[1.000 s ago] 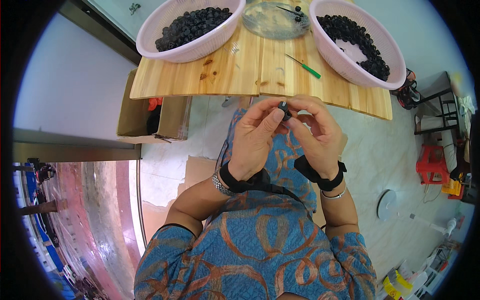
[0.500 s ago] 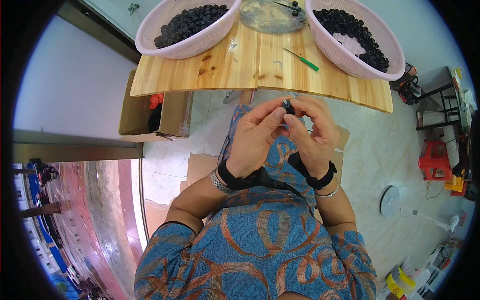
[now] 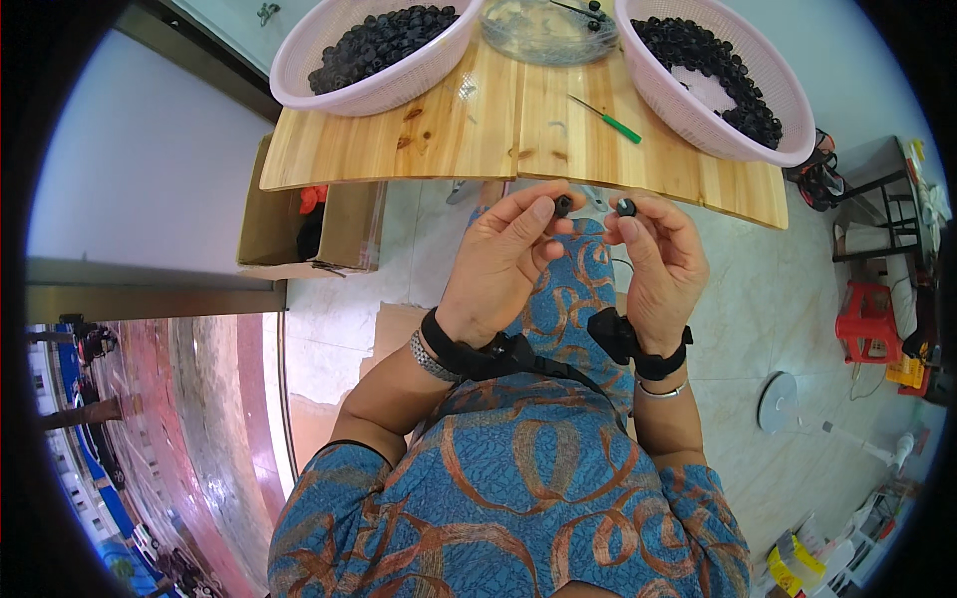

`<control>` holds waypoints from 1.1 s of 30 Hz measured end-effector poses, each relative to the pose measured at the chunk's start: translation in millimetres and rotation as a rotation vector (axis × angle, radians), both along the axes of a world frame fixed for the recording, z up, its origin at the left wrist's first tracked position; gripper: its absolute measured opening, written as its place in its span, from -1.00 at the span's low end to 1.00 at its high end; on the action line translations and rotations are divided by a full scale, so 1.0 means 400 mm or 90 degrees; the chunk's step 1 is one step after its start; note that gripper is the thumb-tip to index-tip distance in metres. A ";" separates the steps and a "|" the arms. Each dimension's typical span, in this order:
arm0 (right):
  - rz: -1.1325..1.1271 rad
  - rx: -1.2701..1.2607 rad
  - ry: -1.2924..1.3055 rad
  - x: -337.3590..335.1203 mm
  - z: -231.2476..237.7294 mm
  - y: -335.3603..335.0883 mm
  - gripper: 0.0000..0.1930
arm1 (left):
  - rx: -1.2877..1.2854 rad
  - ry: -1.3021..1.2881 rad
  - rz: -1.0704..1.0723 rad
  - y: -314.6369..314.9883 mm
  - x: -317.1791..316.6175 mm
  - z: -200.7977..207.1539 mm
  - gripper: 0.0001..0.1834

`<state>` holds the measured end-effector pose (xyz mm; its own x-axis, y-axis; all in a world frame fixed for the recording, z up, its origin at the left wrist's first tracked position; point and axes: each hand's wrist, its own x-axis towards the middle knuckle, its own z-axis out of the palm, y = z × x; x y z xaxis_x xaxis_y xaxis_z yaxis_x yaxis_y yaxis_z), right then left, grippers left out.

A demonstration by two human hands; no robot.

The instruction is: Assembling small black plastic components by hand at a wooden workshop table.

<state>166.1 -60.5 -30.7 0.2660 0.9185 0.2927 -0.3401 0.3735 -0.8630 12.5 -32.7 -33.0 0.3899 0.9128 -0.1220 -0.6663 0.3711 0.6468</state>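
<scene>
Both hands hovered just off the near edge of the wooden surface [image 3: 518, 130], over open floor with free room on either side. The left hand [image 3: 503, 264] pinched a small black part [image 3: 563, 206] in its fingers; the right hand [image 3: 658, 259] gripped another black piece [image 3: 626, 207]. A moment earlier these two pieces were pressed together; they now sat slightly apart.

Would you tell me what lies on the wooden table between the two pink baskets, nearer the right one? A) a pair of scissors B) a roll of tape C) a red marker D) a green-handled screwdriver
D: a thin green-handled screwdriver lies on the bare wooden table, just left of the right pink basket.
</scene>
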 end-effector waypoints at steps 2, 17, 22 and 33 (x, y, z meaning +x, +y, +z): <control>0.015 -0.041 -0.050 0.008 -0.002 -0.006 -0.75 | -0.041 -0.063 -0.013 0.000 -0.003 0.013 -0.72; 0.113 -0.095 0.090 0.000 -0.016 0.011 -0.72 | 0.028 -0.048 -0.032 0.002 0.004 0.006 -0.72; 0.157 -0.098 0.141 0.012 -0.017 0.016 -0.74 | 0.035 -0.026 -0.026 0.003 0.005 0.012 -0.72; 0.268 -0.074 0.204 0.036 -0.031 0.017 -0.76 | 0.102 0.039 -0.013 -0.006 0.011 0.024 -0.72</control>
